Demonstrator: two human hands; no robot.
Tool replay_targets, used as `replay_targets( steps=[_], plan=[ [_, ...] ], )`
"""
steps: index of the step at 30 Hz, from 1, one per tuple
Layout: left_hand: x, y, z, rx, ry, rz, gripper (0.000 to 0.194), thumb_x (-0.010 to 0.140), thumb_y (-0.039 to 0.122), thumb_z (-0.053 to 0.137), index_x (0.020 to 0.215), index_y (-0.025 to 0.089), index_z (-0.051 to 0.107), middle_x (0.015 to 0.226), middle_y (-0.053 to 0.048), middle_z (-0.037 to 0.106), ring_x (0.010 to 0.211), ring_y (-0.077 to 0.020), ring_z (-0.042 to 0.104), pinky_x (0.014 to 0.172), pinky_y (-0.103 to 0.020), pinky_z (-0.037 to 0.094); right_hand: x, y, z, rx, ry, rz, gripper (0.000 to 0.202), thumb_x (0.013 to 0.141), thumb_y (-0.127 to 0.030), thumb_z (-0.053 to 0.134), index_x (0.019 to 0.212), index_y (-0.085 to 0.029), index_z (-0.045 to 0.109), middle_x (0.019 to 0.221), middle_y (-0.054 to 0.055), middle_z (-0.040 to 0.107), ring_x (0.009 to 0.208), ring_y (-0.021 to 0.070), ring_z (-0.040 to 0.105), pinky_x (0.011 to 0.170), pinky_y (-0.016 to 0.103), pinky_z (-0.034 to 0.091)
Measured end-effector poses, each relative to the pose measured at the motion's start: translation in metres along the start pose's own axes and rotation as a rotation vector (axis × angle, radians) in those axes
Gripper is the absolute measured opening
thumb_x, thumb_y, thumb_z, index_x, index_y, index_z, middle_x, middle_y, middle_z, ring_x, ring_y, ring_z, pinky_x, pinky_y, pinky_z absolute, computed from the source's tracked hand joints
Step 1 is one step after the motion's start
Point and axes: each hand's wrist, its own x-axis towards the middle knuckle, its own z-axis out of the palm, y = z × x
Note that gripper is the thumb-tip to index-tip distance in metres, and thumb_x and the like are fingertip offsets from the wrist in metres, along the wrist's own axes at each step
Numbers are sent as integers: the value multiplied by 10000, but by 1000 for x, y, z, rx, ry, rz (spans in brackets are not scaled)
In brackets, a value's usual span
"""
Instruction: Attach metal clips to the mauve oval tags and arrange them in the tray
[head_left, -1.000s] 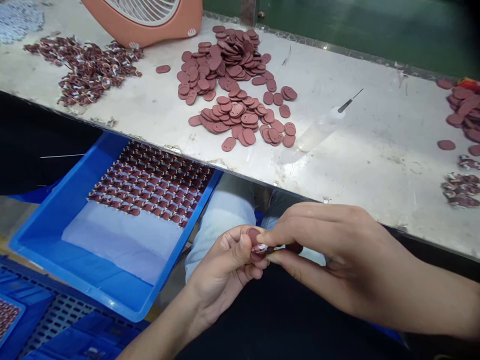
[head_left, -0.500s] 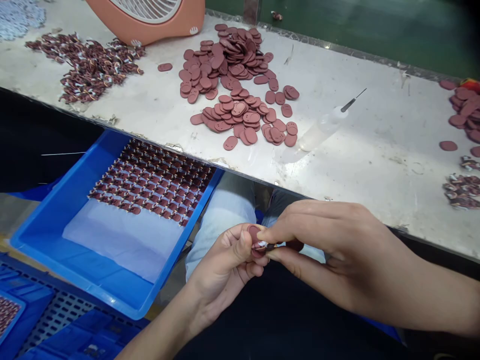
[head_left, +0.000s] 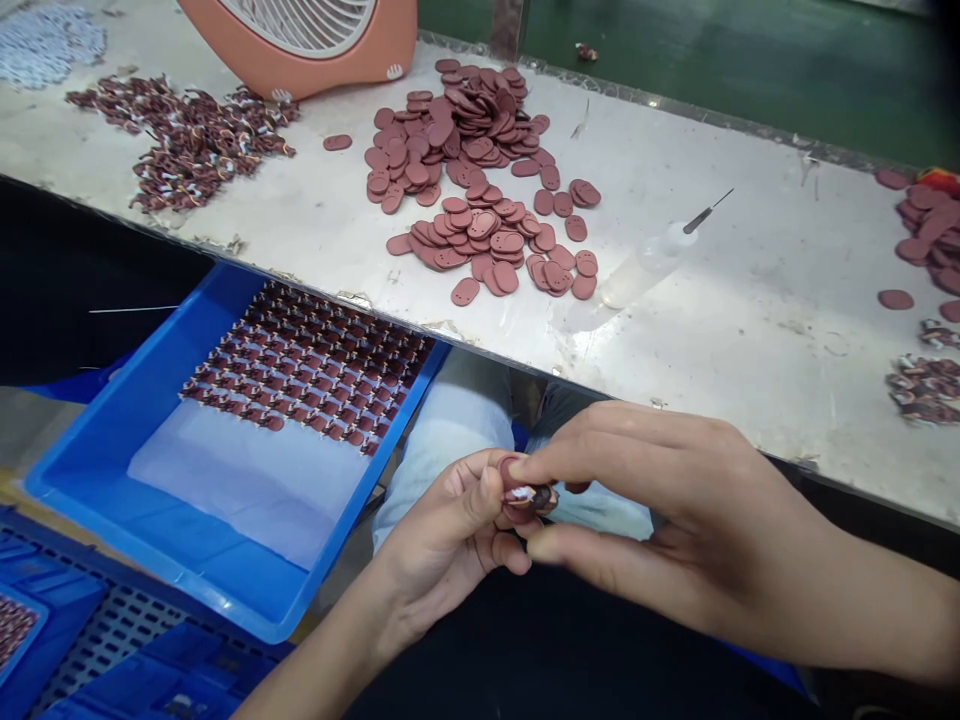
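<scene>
My left hand [head_left: 457,515] is closed, its thumb and fingers pinching a red-brown oval disc [head_left: 510,466]. Across the disc lies a small dark brown and white painted piece [head_left: 534,496], its exact shape too small to make out. My right hand [head_left: 660,510] reaches in from the right, index fingertip against the disc's upper edge. Its thumb is apart, below the painted piece, leaving a gap between the two fingertips. Behind the right index finger a dark red-brown bit [head_left: 577,487] shows; whether that hand holds it, I cannot tell.
Piles of red-brown discs [head_left: 480,225] and brown-white pieces [head_left: 199,140] lie on the worktable [head_left: 750,300]. A clear needle-tipped bottle [head_left: 645,265] rests there, near an orange fan [head_left: 360,75]. A blue tray [head_left: 172,560] holding rows of assembled pieces [head_left: 300,360] sits below the table edge.
My right thumb has moved down off the painted piece, widening the gap to the index finger and showing more of it. My left hand keeps its hold. The view has shifted slightly.
</scene>
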Motion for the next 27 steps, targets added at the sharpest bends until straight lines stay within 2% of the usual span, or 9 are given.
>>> replay_targets(
  steps=[3,6,9,13,16,22,27],
  plan=[
    [2,1,-4,-7,-18,-36,231,799,342,805,911,154,730,807,-15,684,673,-70,648,574,-108,531,-3,3,-3,36,70,-15,356,911,-304,718,1222,-181,596,1017,-1,712,895,104,666,813,188,535],
    [2,2,-5,-46,-31,-57,266,762,322,835,935,152,725,798,-27,695,598,-63,614,488,-98,493,-4,7,-3,39,203,40,193,971,-214,618,1159,-174,633,991,9,725,869,100,677,775,190,539],
    [2,3,-5,-101,-54,-77,227,757,287,840,898,148,729,754,-16,688,572,-58,597,462,-93,490,-1,10,3,62,255,93,145,977,-183,587,1083,-169,685,944,17,733,833,103,682,738,203,540],
    [3,3,-3,-118,-61,-53,214,740,294,855,802,141,719,760,-16,696,573,-52,591,468,-93,507,5,12,13,158,194,44,148,977,-208,601,1067,-145,700,907,28,727,824,109,664,736,224,537],
    [4,3,-3,-112,-47,-35,260,706,327,876,803,147,716,706,11,661,561,-52,586,459,-96,507,7,13,16,198,145,23,142,973,-216,619,1070,-165,710,901,24,716,831,111,645,731,228,525],
    [7,2,-7,-42,43,-4,345,638,392,909,766,148,700,653,26,616,533,-54,573,434,-99,483,6,13,19,184,144,53,134,930,-182,668,1048,-217,718,861,8,662,788,108,614,701,224,504],
    [9,3,-10,-34,29,7,316,668,380,894,773,139,719,645,18,624,505,-53,569,438,-113,501,6,14,21,167,130,79,203,907,-154,685,1088,-242,717,845,-14,655,777,85,603,691,187,491]
  ],
)
